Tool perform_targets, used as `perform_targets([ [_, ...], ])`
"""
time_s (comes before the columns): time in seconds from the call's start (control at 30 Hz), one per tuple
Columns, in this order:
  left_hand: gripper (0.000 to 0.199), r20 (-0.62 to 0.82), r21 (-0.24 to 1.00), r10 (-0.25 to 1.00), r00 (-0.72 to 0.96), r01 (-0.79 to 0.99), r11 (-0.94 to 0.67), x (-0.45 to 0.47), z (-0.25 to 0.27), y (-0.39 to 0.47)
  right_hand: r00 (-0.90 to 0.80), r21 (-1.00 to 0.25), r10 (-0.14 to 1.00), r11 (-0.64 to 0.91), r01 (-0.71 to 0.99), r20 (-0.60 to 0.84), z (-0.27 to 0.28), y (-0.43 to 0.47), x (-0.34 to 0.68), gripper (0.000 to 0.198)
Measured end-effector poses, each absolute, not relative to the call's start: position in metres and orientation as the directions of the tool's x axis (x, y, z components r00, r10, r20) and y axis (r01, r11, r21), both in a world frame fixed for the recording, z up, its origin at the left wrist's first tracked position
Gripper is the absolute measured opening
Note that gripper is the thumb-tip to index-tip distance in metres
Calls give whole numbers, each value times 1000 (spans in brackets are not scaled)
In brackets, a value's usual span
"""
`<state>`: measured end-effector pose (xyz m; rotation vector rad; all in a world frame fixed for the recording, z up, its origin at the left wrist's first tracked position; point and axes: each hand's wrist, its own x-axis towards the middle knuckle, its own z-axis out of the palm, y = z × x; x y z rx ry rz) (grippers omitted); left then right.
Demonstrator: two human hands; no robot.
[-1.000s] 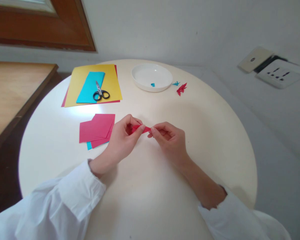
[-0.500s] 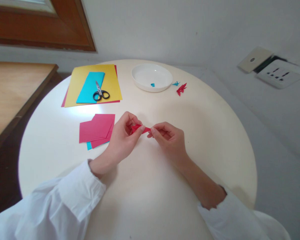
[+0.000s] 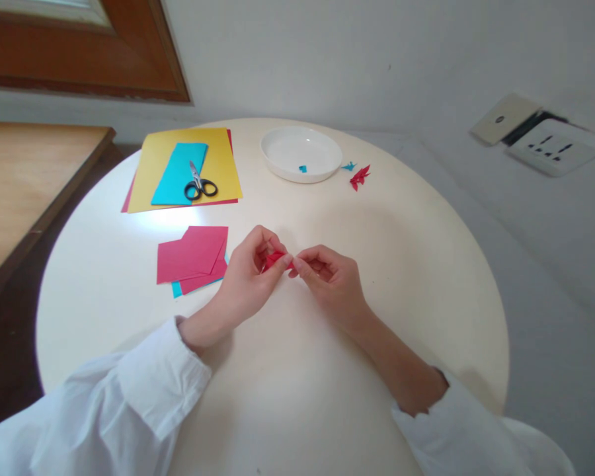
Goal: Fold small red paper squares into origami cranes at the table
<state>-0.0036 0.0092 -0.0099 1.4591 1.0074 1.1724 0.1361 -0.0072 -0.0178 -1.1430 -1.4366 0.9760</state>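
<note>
Over the middle of the round table, my left hand (image 3: 252, 271) pinches a small piece of folded red paper (image 3: 274, 260) between thumb and fingers. My right hand (image 3: 330, 277) is closed on the paper's right end, its thumb and fingertips almost touching those of my left hand. Most of the folded paper is hidden by the fingers. Left of my left hand lie several loose red paper sheets (image 3: 188, 258), with a blue piece (image 3: 177, 289) showing from under them.
Scissors (image 3: 198, 182) rest on a blue sheet (image 3: 173, 175) and a yellow sheet (image 3: 221, 149) at the back left. A white dish (image 3: 297, 149) holds a small blue scrap (image 3: 303, 168). Right of it lie a blue folded figure (image 3: 350, 166) and red folded paper (image 3: 360, 177). A wall borders the table (image 3: 426, 264).
My hands have drawn closer together, the left moving slightly right and the right slightly left. Less of the red paper shows between them.
</note>
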Motion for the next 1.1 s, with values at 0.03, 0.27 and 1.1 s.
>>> perform_targets([
  [0.03, 14, 173, 983, 965, 197, 32, -183, -4, -10, 9, -36, -961, 974, 225, 158, 222, -18, -7, 136, 18],
  [0.27, 13, 158, 986, 966, 204, 26, -166, -4, -8, 9, -14, -967, 980, 196, 164, 196, -20, -6, 136, 19],
  [1.1, 19, 161, 986, 960, 231, -83, -145, -4, -8, 11, 64, -980, 985, 148, 132, 157, -19, -1, 142, 16],
])
